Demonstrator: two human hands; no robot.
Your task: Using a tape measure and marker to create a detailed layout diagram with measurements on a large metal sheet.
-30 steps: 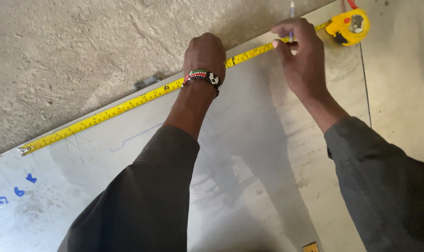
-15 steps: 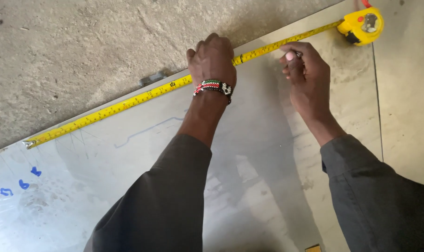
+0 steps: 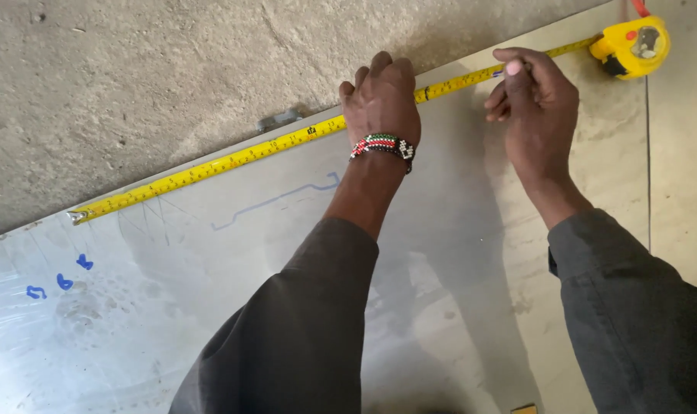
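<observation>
A yellow tape blade (image 3: 233,159) lies stretched along the far edge of a shiny metal sheet (image 3: 172,322), its hook end at the left. The yellow tape case (image 3: 632,47) rests at the top right. My left hand (image 3: 380,100), with a beaded band on its wrist, presses the blade down, its fingers curled over the sheet's edge. To its right, my right hand (image 3: 536,107) is closed with its fingertips at the blade. It pinches a small pen tip (image 3: 499,73); the rest of the pen is hidden.
Rough concrete floor (image 3: 133,69) lies beyond the sheet's edge. A small grey metal piece (image 3: 279,119) sits against that edge. Blue marks (image 3: 57,280) and a drawn blue stepped line (image 3: 275,201) are on the sheet. A second pale panel (image 3: 686,169) adjoins on the right.
My right hand has lowered the pen from upright to down against the blade. My left hand stays pressed on the tape. The view has shifted, so both hands sit lower in the picture.
</observation>
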